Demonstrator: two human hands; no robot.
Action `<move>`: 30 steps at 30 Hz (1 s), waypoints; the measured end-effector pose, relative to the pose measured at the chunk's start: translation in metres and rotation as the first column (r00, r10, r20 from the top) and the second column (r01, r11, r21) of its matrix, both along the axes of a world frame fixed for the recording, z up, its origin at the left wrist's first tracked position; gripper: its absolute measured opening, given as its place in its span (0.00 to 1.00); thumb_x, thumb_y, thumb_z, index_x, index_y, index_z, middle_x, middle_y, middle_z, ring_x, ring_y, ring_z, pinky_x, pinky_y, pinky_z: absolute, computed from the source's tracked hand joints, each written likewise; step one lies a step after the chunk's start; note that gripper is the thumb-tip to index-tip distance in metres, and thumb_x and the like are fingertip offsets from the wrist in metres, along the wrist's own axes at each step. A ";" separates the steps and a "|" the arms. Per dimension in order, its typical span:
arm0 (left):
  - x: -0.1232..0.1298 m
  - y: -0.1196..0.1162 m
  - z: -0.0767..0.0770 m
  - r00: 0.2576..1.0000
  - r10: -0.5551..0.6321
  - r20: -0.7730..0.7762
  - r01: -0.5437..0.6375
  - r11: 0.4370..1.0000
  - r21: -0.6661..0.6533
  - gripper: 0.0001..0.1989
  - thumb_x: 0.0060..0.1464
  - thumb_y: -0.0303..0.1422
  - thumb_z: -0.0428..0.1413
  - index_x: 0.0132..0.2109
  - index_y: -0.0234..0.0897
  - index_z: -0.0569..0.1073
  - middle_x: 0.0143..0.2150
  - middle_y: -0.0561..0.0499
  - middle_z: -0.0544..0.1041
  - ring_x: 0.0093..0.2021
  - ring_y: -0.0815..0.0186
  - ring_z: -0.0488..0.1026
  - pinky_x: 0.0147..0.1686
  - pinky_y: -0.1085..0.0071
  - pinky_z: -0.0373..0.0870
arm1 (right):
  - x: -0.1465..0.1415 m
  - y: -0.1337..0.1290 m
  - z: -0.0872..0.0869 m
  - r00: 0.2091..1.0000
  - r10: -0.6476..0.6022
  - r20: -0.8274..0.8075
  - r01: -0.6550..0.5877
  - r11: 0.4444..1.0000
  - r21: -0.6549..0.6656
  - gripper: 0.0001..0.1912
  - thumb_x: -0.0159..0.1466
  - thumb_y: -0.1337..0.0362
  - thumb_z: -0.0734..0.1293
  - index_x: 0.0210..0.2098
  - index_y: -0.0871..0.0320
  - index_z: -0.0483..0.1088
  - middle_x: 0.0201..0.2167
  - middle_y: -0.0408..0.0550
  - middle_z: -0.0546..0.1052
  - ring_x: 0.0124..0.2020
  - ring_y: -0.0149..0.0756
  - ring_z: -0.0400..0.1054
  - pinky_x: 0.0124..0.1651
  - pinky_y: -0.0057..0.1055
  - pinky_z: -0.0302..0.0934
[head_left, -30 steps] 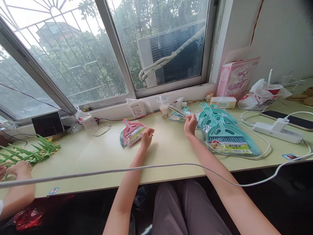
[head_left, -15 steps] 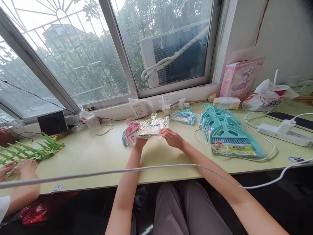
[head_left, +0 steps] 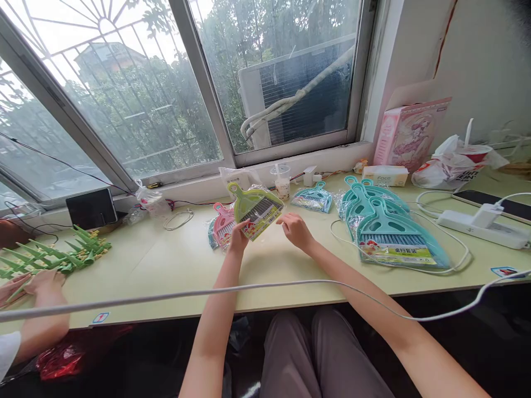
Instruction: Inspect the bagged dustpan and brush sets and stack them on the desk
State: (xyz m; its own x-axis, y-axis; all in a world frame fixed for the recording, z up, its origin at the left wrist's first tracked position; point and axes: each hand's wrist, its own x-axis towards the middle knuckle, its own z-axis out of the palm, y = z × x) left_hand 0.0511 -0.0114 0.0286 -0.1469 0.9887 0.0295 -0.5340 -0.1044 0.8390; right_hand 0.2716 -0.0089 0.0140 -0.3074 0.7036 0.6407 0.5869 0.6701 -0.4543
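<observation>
A light green dustpan-and-brush set (head_left: pixel 256 207) in clear plastic wrap is held tilted above the table, its handle up and to the left. My left hand (head_left: pixel 239 236) is closed on its lower left corner, by the printed label. My right hand (head_left: pixel 295 229) is just off the set's right side, holding nothing, with loosely bent fingers. Behind the held set, a pink dustpan-and-brush set (head_left: pixel 223 224) lies partly covered on the table. Several teal dustpan-and-brush sets (head_left: pixel 394 237) are piled to the right, and a smaller blue-green set (head_left: pixel 313 198) lies farther back.
A plastic drink cup (head_left: pixel 282 182) stands by the window sill. A white cable (head_left: pixel 174 296) stretches across the foreground. At right are a power strip (head_left: pixel 483 228), a phone (head_left: pixel 493 202) and a tissue box (head_left: pixel 385 176). Another person's hands (head_left: pixel 43 281) touch green plant-like pieces (head_left: pixel 74 251) at left.
The light green set has turned from lying nearly flat to facing me, tilted with its handle to the left. My right hand has let go of its right edge.
</observation>
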 end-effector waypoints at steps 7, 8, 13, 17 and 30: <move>0.015 -0.007 0.004 0.989 -0.130 0.064 0.128 0.991 0.038 0.22 0.50 0.29 0.62 0.53 0.33 0.73 0.46 0.45 0.81 0.54 0.52 0.75 0.58 0.55 0.69 | -0.004 0.021 -0.014 0.792 0.026 -0.610 -0.411 0.762 -0.501 0.14 0.60 0.53 0.67 0.35 0.59 0.73 0.31 0.52 0.81 0.30 0.36 0.72 0.32 0.31 0.64; 0.017 -0.006 0.003 0.988 -0.144 0.065 0.142 0.989 0.037 0.21 0.51 0.29 0.61 0.54 0.33 0.73 0.46 0.45 0.81 0.55 0.52 0.74 0.58 0.55 0.68 | -0.003 0.023 -0.015 0.757 0.018 -0.653 -0.447 0.744 -0.498 0.15 0.57 0.52 0.69 0.34 0.58 0.72 0.32 0.52 0.81 0.31 0.36 0.72 0.31 0.30 0.64; 0.021 -0.003 -0.001 0.971 -0.222 0.084 0.226 0.974 -0.034 0.17 0.58 0.33 0.56 0.53 0.33 0.74 0.45 0.45 0.81 0.55 0.54 0.74 0.59 0.56 0.68 | -0.003 0.024 -0.015 0.622 -0.112 -0.775 -0.463 0.745 -0.480 0.21 0.47 0.51 0.75 0.35 0.55 0.68 0.35 0.49 0.79 0.35 0.37 0.70 0.29 0.30 0.64; 0.023 -0.003 0.001 0.976 -0.212 0.043 0.215 0.975 -0.052 0.16 0.64 0.38 0.51 0.52 0.35 0.75 0.43 0.46 0.82 0.55 0.58 0.74 0.59 0.61 0.68 | -0.001 0.025 -0.015 0.616 -0.163 -0.771 -0.433 0.748 -0.503 0.22 0.44 0.54 0.75 0.34 0.55 0.68 0.33 0.48 0.77 0.33 0.37 0.69 0.29 0.30 0.62; 0.013 0.011 0.009 0.999 0.034 -0.040 -0.033 0.999 0.030 0.23 0.63 0.51 0.50 0.52 0.39 0.73 0.51 0.43 0.78 0.55 0.56 0.73 0.53 0.56 0.73 | 0.005 0.018 0.006 0.697 -0.066 -0.714 -0.459 0.724 -0.514 0.19 0.42 0.56 0.76 0.29 0.58 0.69 0.24 0.46 0.76 0.22 0.31 0.66 0.23 0.28 0.52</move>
State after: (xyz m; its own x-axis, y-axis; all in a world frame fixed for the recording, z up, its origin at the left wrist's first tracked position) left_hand 0.0639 0.0000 0.0372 -0.1779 0.9819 0.0647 -0.4956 -0.1462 0.8561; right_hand 0.2764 0.0090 0.0202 -0.1838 0.9696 0.1616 -0.1492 0.1350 -0.9796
